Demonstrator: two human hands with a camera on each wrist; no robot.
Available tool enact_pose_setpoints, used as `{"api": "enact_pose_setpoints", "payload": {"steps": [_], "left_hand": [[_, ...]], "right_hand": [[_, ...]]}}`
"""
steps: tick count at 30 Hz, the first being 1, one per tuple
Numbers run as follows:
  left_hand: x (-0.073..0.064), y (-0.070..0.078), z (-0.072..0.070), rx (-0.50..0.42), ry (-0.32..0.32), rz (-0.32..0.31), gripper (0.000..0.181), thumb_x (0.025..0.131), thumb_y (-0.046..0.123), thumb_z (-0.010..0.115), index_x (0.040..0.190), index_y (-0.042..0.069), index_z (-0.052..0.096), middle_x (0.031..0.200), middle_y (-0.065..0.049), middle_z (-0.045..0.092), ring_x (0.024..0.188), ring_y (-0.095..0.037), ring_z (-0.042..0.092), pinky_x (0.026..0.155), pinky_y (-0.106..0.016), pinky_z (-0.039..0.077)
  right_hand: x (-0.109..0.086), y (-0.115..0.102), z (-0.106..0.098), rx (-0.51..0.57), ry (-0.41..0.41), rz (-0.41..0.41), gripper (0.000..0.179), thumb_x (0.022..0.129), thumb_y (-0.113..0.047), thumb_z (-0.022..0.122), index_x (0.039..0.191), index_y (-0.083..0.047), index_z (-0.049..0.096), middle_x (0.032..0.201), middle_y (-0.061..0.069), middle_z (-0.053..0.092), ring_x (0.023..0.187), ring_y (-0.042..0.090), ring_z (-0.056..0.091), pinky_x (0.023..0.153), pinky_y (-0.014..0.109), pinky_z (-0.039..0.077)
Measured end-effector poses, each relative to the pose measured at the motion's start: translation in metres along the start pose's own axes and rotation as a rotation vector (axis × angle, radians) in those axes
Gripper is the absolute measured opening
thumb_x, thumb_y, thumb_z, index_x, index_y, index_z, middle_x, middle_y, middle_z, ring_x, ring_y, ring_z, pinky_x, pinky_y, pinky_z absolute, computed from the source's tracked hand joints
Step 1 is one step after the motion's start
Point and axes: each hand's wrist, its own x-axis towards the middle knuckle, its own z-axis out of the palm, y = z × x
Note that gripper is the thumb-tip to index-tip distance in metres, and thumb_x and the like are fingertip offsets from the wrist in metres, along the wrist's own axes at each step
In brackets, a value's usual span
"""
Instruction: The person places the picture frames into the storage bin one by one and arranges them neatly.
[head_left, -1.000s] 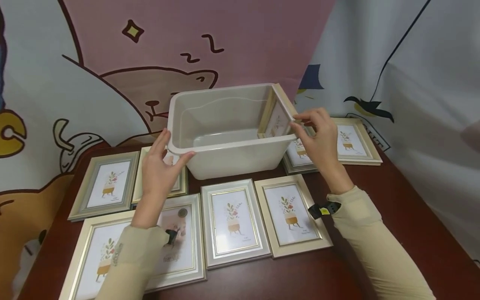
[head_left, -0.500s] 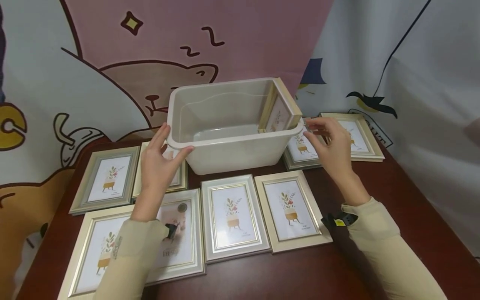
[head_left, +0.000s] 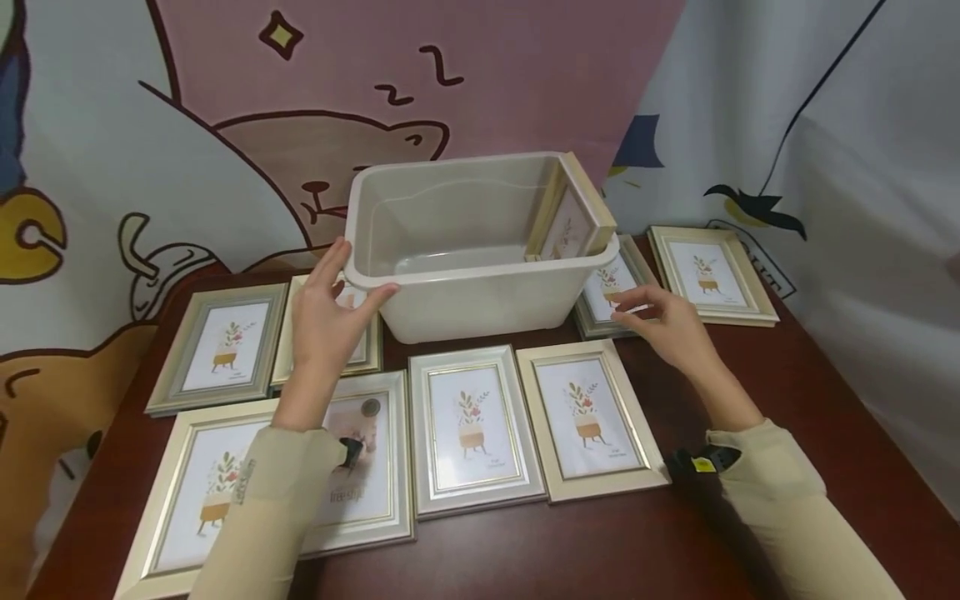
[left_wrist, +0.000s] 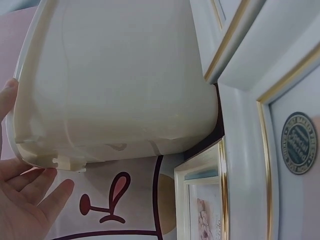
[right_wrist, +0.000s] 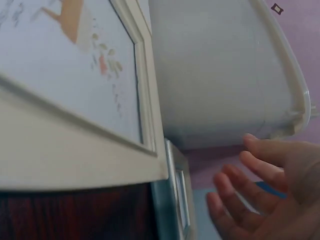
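Note:
An off-white plastic bin point(head_left: 480, 304) stands at the back of the table. My left hand point(head_left: 322, 329) holds its front left corner, thumb on the front rim and fingers along the left side; the left wrist view shows the fingers point(left_wrist: 37, 185) under the rim. A cream picture frame point(head_left: 573, 221) stands on edge inside the bin against its right wall. My right hand point(head_left: 663, 325) holds nothing, its fingers loosely bent, just in front of a grey-green picture frame point(head_left: 600, 312) beside the bin. The right wrist view shows those fingers point(right_wrist: 235, 200) apart from the bin.
In front of the bin lie a cream frame point(head_left: 592, 417), a white frame point(head_left: 476, 429) and a silver-white frame point(head_left: 401, 467). More frames lie on the left, including a grey-green one point(head_left: 225, 346). Another cream frame point(head_left: 716, 275) is at the back right. A printed cloth point(head_left: 555, 75) hangs behind.
My right hand has left the upright frame at the bin's right rim and moved down and to the right. My left hand stays at the bin's corner.

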Motion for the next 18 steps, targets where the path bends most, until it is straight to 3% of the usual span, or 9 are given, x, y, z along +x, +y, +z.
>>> {"api": "enact_pose_setpoints", "payload": {"steps": [4,9,13,18], "left_hand": [[0.000,0.000,-0.001,0.004,0.000,0.001,0.082,0.081,0.035,0.084,0.147,0.004,0.047,0.158,-0.006,0.042,0.146,-0.024,0.040,0.109,-0.041,0.050],[-0.002,-0.001,0.000,0.014,0.008,0.002,0.082,0.080,0.035,0.084,0.147,0.004,0.048,0.158,-0.006,0.042,0.145,-0.025,0.041,0.107,-0.042,0.051],[-0.001,-0.001,-0.001,0.020,0.008,0.009,0.082,0.080,0.036,0.084,0.147,0.003,0.048,0.158,-0.007,0.042,0.145,-0.025,0.041,0.107,-0.042,0.051],[0.000,-0.001,0.000,0.015,0.013,0.010,0.082,0.080,0.036,0.084,0.146,0.004,0.048,0.157,-0.006,0.042,0.145,-0.026,0.042,0.107,-0.043,0.051]], "right_hand": [[-0.001,0.012,0.002,0.012,-0.139,0.061,0.032,0.098,-0.026,0.065,0.114,0.002,0.066,0.111,0.023,0.069,0.090,0.028,0.068,0.068,0.023,0.057],[-0.006,0.026,0.008,0.044,-0.333,0.158,0.043,0.096,-0.029,0.068,0.123,0.004,0.061,0.106,0.020,0.068,0.088,0.017,0.067,0.073,0.030,0.062],[-0.007,0.029,0.010,0.074,-0.392,0.195,0.053,0.092,-0.024,0.072,0.131,0.007,0.054,0.102,0.017,0.067,0.086,0.017,0.067,0.073,0.034,0.063],[-0.007,0.028,0.012,0.055,-0.446,0.183,0.071,0.089,-0.024,0.077,0.140,0.011,0.042,0.092,0.012,0.060,0.080,0.016,0.064,0.070,0.036,0.063]]}}
